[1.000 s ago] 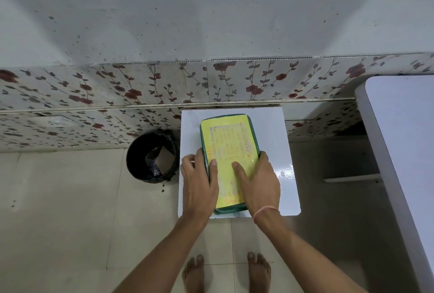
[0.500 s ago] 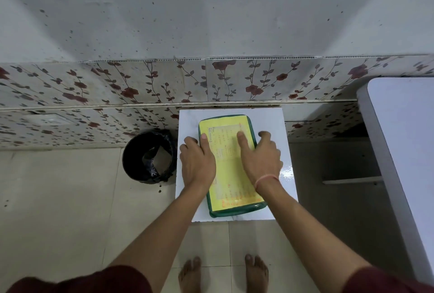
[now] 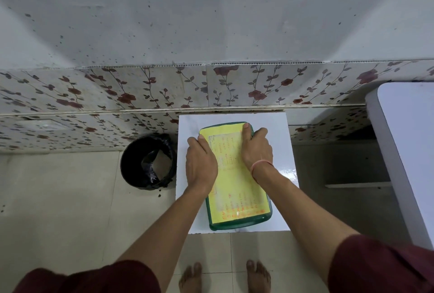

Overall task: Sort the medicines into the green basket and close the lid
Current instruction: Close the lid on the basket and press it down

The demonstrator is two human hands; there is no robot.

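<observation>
The green basket [image 3: 237, 224] lies on a small white table [image 3: 281, 149], with its lid [image 3: 237, 196] on top; the lid bears a yellow printed sheet. My left hand [image 3: 200, 162] lies flat on the lid's far left edge, fingers wrapped over the rim. My right hand [image 3: 256, 149] presses on the far right part of the lid, thumb on the yellow sheet and fingers over the rim. No medicines are visible; the basket's inside is hidden by the lid.
A black bin [image 3: 148, 161] with a dark liner stands on the floor left of the table. A second white table [image 3: 408, 142] runs along the right. A floral tiled wall [image 3: 141, 95] sits behind. My bare feet [image 3: 257, 276] stand on the tiled floor.
Both hands have slid from the near end of the lid to its far end, still pressing on it. The basket has stayed in place on the table.
</observation>
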